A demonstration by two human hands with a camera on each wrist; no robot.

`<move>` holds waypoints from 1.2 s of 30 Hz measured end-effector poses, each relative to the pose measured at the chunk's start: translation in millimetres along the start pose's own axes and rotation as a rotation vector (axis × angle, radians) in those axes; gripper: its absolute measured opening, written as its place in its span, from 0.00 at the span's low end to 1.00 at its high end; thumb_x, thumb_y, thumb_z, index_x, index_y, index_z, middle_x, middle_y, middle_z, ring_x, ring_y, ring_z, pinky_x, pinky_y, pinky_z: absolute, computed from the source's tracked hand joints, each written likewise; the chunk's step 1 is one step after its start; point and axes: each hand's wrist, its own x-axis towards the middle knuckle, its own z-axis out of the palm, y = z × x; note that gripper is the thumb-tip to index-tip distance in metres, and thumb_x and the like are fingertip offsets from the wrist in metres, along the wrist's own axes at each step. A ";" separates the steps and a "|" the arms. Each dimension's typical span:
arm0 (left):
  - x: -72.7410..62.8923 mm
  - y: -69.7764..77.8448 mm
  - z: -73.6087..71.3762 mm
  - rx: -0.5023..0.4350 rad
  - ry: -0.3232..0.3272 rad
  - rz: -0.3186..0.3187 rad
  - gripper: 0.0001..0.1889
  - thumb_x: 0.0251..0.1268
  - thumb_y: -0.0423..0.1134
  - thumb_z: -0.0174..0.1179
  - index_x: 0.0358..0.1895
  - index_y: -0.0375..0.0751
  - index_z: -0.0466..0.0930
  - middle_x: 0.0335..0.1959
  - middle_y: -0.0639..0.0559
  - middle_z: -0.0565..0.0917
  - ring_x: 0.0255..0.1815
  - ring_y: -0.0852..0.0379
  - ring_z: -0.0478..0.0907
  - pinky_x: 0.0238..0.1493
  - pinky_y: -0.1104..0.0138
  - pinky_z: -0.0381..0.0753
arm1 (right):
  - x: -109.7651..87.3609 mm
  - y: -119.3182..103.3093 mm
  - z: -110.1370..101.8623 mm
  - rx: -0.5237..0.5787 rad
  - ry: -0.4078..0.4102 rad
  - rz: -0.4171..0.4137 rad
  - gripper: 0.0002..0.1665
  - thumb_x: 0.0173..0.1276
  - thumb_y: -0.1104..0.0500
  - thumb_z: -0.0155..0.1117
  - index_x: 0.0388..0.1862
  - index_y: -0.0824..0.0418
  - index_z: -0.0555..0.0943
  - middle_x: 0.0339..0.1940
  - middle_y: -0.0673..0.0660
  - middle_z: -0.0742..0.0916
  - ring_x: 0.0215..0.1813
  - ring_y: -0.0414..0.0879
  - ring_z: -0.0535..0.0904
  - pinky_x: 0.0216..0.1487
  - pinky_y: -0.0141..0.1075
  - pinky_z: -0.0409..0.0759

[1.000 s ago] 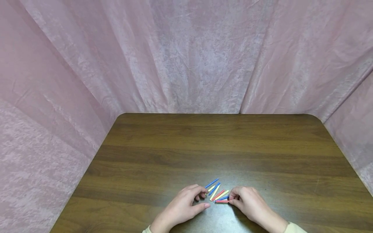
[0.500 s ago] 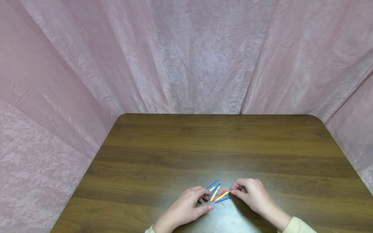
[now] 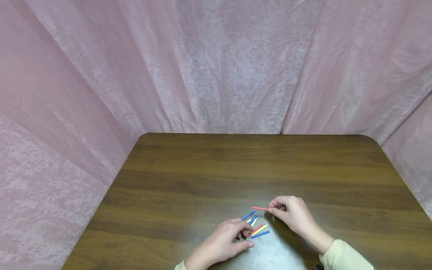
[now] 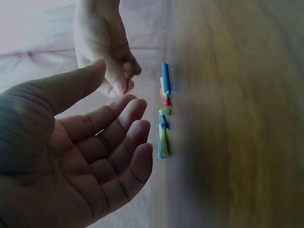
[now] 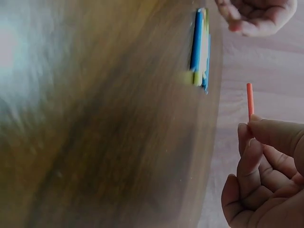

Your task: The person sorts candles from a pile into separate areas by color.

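My right hand (image 3: 294, 216) pinches one end of a thin red stick (image 3: 259, 208) between thumb and forefinger. In the right wrist view the red stick (image 5: 250, 100) juts out from the fingertips, raised off the table. Below it and to the left lies a loose pile of similar sticks: blue (image 3: 260, 234), yellow (image 3: 263, 227) and red (image 3: 256, 229). My left hand (image 3: 227, 240) hovers at the pile's left side, fingers loosely bent, covering part of it. The left wrist view shows that hand (image 4: 90, 156) with nothing in its grasp.
The pile lies near the front of a brown wood-grain table (image 3: 202, 168). Pink velvet curtains (image 3: 236, 67) hang behind the table and along its sides. A small dark object (image 3: 318, 267) shows beside the right sleeve at the lower edge.
The right hand has lifted the red stick from the pile's near side and carried it away toward the back. The left hand has shifted slightly right, over the pile's edge.
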 end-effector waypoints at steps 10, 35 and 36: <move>3.6 1.6 5.7 0.030 0.003 0.020 0.10 0.59 0.43 0.69 0.41 0.46 0.81 0.31 0.64 0.77 0.35 0.72 0.72 0.41 0.82 0.66 | 22.8 7.9 2.4 -0.066 0.017 -0.025 0.07 0.58 0.63 0.72 0.25 0.52 0.84 0.21 0.39 0.82 0.24 0.31 0.72 0.30 0.31 0.71; 2.9 1.1 9.2 0.057 -0.008 -0.009 0.11 0.61 0.44 0.67 0.44 0.47 0.81 0.32 0.67 0.77 0.37 0.73 0.71 0.42 0.80 0.68 | 60.5 16.6 17.3 -0.144 -0.016 -0.029 0.10 0.57 0.64 0.71 0.21 0.52 0.82 0.19 0.41 0.81 0.25 0.36 0.73 0.32 0.37 0.71; 2.9 0.9 9.3 0.058 -0.007 -0.008 0.11 0.60 0.44 0.67 0.44 0.47 0.81 0.32 0.67 0.77 0.37 0.73 0.71 0.42 0.80 0.68 | 61.5 16.6 18.0 -0.146 -0.021 -0.025 0.10 0.57 0.64 0.71 0.21 0.53 0.82 0.19 0.41 0.81 0.25 0.36 0.73 0.32 0.37 0.71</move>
